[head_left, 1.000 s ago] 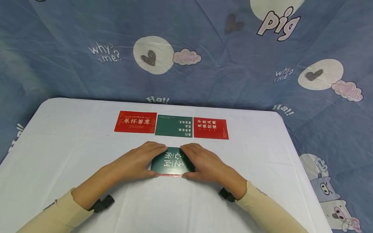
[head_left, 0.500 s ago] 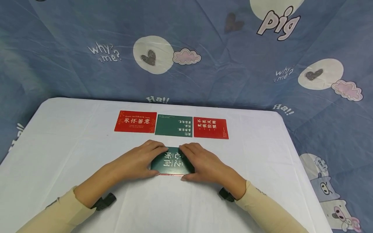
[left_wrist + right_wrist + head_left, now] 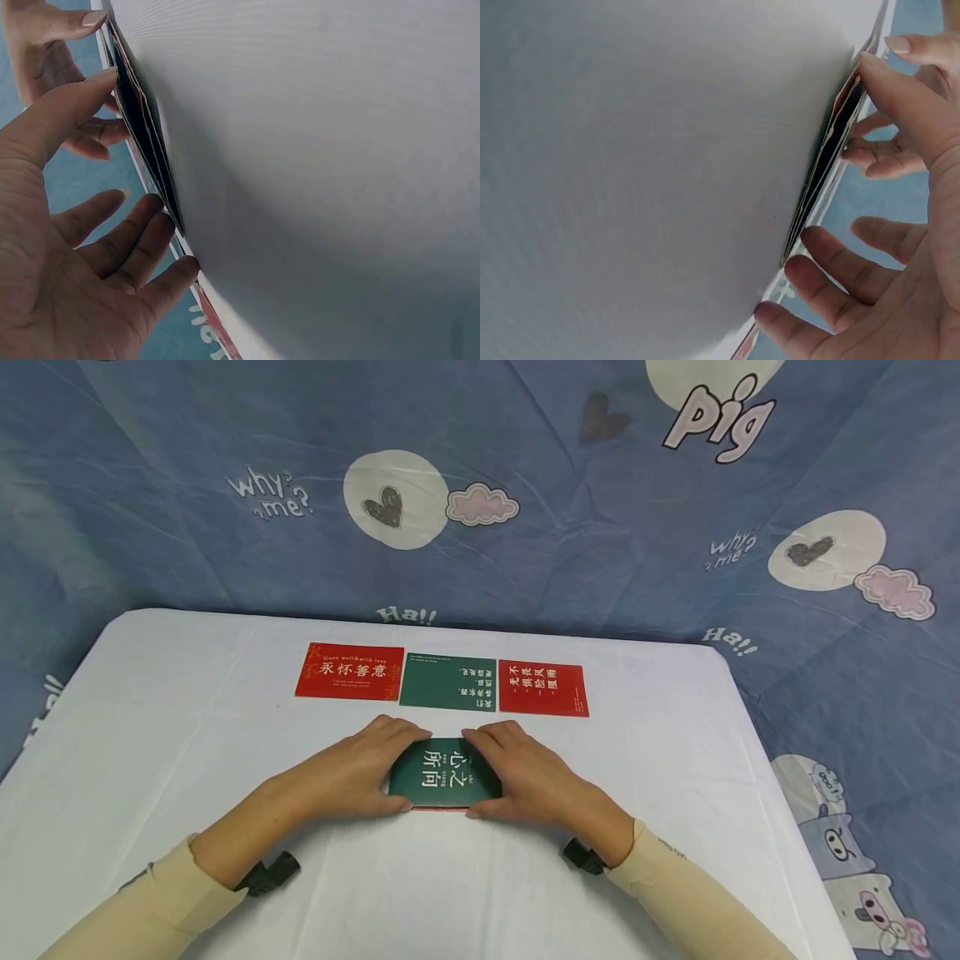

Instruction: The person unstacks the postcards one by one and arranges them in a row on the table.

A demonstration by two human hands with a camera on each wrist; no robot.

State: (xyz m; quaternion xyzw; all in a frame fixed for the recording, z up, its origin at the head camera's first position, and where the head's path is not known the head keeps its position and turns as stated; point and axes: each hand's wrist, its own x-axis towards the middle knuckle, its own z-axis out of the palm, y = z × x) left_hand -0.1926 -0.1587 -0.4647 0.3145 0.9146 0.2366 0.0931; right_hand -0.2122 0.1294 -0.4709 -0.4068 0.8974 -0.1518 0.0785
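A small stack of postcards (image 3: 444, 777), green on top with white Chinese characters, lies flat between both hands on the white table. A thin red edge shows under its near side. My left hand (image 3: 363, 768) grips the stack's left end, thumb at the near edge and fingers at the far edge. On the right end, my right hand (image 3: 528, 772) holds it the same way. In the left wrist view the stack (image 3: 146, 124) appears edge-on with slight gaps between cards. The right wrist view also shows the layered card edges (image 3: 832, 139) between thumb and fingers.
Beyond the hands lies a row of postcards: a red one (image 3: 350, 672), a green one (image 3: 442, 681) and another red one (image 3: 543, 688). A blue printed cloth (image 3: 525, 568) hangs behind the white table (image 3: 187, 710).
Both hands stay around the stack with small shifts of thumbs and fingers. The red strip showing under the green card's near edge has become thinner. The row of cards has not moved.
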